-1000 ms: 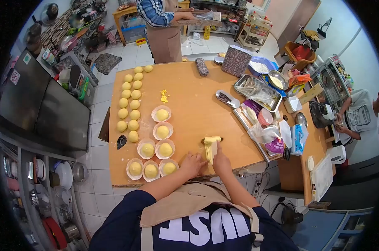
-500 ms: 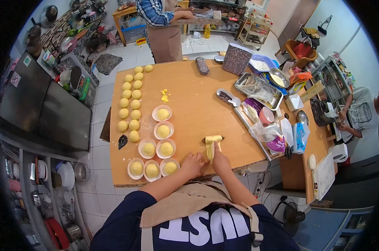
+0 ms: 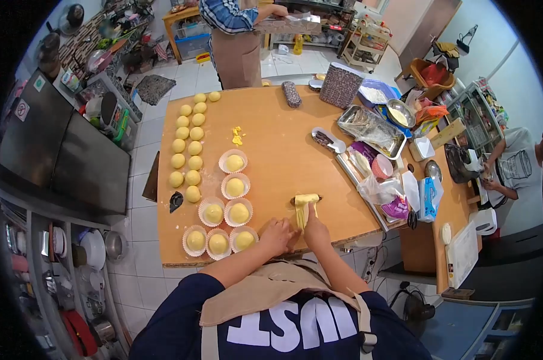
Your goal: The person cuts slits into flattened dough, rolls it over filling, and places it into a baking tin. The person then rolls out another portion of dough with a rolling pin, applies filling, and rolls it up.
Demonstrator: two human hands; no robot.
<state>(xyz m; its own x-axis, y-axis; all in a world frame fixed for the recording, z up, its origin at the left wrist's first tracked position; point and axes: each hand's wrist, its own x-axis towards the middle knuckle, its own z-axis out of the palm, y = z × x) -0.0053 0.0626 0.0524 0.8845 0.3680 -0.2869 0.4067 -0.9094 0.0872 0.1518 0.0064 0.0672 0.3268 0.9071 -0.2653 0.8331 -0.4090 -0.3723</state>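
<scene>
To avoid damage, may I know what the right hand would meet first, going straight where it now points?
The right hand would probably first meet the rolled end of the yellow dough, just ahead, though depth is hard to judge.

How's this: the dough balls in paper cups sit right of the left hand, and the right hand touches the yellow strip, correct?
No: the head view shows the cupped balls left of the left hand; the right hand does touch the strip.
</scene>
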